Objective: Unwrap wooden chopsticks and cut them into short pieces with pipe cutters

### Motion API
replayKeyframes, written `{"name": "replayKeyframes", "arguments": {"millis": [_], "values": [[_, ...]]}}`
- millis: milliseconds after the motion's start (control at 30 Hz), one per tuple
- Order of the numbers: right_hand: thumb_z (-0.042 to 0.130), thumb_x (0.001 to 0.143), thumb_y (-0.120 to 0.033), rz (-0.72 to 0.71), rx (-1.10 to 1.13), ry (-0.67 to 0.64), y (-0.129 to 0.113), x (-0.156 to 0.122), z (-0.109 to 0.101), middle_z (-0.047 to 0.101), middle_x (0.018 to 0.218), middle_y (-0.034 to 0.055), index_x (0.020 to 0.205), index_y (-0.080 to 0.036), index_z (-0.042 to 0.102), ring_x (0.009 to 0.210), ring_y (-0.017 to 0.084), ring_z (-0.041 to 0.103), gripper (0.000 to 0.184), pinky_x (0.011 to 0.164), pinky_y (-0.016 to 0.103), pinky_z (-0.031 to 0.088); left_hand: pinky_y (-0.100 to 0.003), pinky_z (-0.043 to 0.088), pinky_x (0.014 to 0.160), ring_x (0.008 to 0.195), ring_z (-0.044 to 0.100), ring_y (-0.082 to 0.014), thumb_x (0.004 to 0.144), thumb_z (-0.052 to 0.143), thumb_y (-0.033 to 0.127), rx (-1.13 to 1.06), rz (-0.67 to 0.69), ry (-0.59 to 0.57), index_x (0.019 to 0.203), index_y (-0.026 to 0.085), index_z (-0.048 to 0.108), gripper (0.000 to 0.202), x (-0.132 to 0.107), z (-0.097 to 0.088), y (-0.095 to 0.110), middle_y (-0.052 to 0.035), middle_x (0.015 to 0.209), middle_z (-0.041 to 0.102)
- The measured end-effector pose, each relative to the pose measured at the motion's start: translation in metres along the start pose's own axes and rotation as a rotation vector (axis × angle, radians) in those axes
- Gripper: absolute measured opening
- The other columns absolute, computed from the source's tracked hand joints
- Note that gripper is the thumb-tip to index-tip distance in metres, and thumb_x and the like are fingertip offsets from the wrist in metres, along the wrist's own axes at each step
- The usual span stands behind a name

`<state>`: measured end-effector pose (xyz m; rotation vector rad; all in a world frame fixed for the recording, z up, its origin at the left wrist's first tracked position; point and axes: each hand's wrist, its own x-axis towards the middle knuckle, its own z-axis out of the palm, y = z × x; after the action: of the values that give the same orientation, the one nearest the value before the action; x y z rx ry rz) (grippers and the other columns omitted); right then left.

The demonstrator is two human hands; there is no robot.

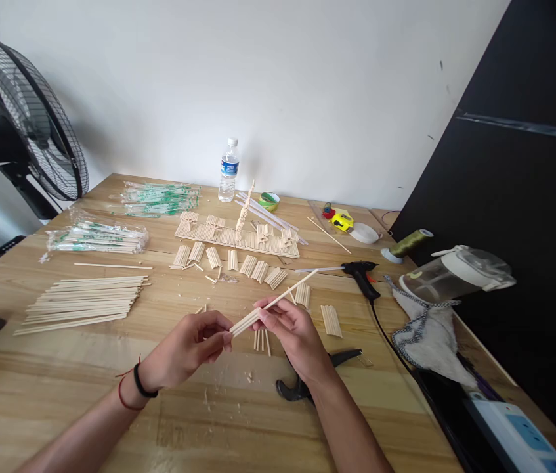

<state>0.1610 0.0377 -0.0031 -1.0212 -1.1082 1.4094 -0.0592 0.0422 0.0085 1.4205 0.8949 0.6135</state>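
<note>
- Wooden sticks (282,297) are held above the table (85,394); the near end is pinched by the left hand (186,351), and the right hand (293,334) is clamped further along.
- Risk judged: under an uneven pinch the sticks could be dropped onto the cut pieces (262,341) beneath.

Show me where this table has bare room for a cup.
The widest bare patch of the wooden table is the near left corner, in front of the loose pile of pale bamboo sticks. Another lies between that pile and the left hand, which shares a thin stick with the right hand. Crowded: around the flat stick panel and the black glue gun.
</note>
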Motion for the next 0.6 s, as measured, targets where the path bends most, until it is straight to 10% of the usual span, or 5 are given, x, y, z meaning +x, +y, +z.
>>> {"name": "replayKeyframes", "arguments": {"millis": [600], "values": [[0.08,0.086,-0.043,-0.021,-0.039,-0.003,-0.0024,-0.0027,0.0059,0.071,0.077,0.0015,0.095,-0.02,0.07,0.076,0.019,0.069,0.027,0.08,0.036,0.057,-0.02,0.034,0.051,0.056,0.051,-0.0086,0.085,0.068,0.031,-0.074,-0.059,0.009,0.082,0.015,0.062,0.017,-0.0003,-0.0032,0.0002,0.0,0.069,0.063]]}}
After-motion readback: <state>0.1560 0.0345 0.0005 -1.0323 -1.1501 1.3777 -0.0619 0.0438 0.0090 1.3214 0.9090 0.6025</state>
